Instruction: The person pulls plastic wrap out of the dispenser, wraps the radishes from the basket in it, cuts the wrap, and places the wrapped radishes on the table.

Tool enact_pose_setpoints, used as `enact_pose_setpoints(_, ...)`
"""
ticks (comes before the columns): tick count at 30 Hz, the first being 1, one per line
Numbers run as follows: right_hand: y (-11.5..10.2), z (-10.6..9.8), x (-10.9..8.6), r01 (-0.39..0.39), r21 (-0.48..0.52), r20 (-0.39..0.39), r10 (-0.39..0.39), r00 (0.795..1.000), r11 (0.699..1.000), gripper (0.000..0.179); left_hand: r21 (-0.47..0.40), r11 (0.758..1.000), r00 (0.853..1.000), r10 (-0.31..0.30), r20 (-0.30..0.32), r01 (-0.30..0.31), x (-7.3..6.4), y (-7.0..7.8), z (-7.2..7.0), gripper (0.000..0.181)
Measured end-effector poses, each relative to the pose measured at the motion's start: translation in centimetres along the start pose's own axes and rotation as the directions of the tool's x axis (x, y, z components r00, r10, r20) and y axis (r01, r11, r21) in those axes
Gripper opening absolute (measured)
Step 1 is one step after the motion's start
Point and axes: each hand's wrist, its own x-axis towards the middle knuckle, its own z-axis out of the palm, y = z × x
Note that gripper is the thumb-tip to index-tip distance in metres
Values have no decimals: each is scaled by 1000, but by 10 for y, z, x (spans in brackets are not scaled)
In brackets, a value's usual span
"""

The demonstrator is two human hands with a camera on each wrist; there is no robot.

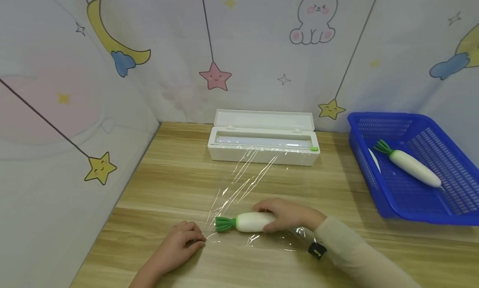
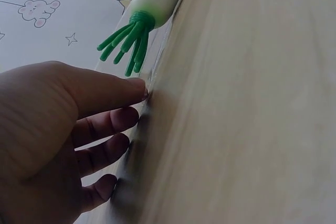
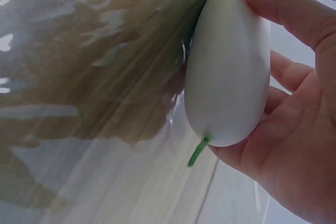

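A white radish (image 1: 251, 222) with a green leafy top lies sideways on a sheet of clear cling film (image 1: 239, 192) spread over the table. My right hand (image 1: 290, 215) grips the radish around its body, thumb on one side and fingers on the other; in the right wrist view the radish's (image 3: 228, 72) tail end shows. To the left of the leaves, my left hand (image 1: 179, 244) pinches the film's corner between thumb and fingertips, low at the tabletop. In the left wrist view the green leaves (image 2: 128, 43) hang just beyond the left thumb, apart from it.
Behind the radish, a white cling film dispenser box (image 1: 263, 155) stands with its lid up and the film running out from its roll. At the right, a blue plastic basket (image 1: 389, 200) holds another white radish (image 1: 415, 168) and part of a further white item.
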Motion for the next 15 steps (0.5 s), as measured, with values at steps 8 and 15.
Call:
enact_pose_setpoints(8,2,7,-5,23,0,-52,-23,998,1000,50,-1,1000,1000,8,-2,-8,1,1,0,14)
enact_pose_setpoints(15,2,14,-8,9,-65,-68,-13,998,998,52,-11,1000,1000,-16,14,16,2,2,0,15)
